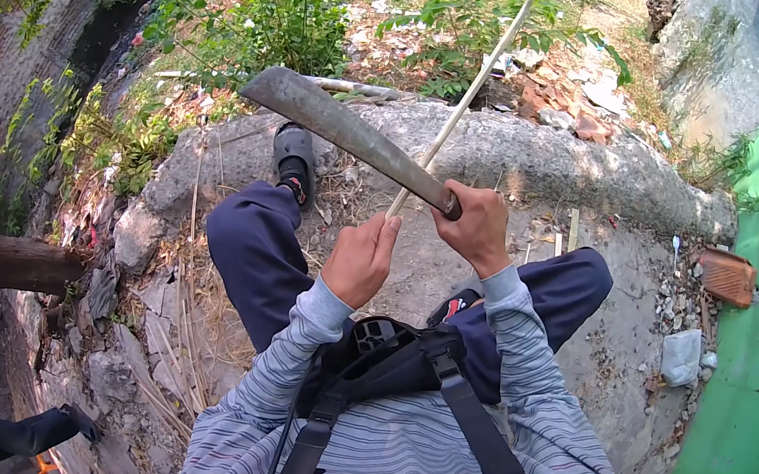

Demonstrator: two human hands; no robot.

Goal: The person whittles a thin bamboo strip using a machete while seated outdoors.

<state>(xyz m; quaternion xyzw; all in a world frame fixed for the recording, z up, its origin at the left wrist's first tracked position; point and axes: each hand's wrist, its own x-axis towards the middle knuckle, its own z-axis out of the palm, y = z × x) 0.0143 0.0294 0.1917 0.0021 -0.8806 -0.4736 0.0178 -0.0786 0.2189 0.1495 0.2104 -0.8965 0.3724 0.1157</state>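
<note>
1. Clock face laid over my head feed, 12 at the top edge.
2. Left hand (358, 259): near centre, slightly toward 7. I read a closed fist gripping the lower part of a long pale strip (471, 91), thumb uppermost.
3. Strip: leaves that fist toward 1 o'clock and runs out past the upper edge. I cannot see its far end.
4. Right hand (477, 229): at 2 o'clock from the left, fingers wrapped round the handle of a machete (347, 135). Blade points to 10 and crosses the strip just above the left fist. Whether the edge bites I cannot tell.
5. Step in hand, my judgement: shaving or trimming the strip. Loose strips (181, 354) on the ground toward 8 fit that.
6. Next move, my judgement: calls for a firm left grip, a shallow blade angle and a stroke toward 1, away from the left thumb.
7. Risk noted: the thumb sits close to the crossing; a slip toward 7 could reach it. Another person's leg (19, 438) shows at 8, well apart from the blade.
</note>
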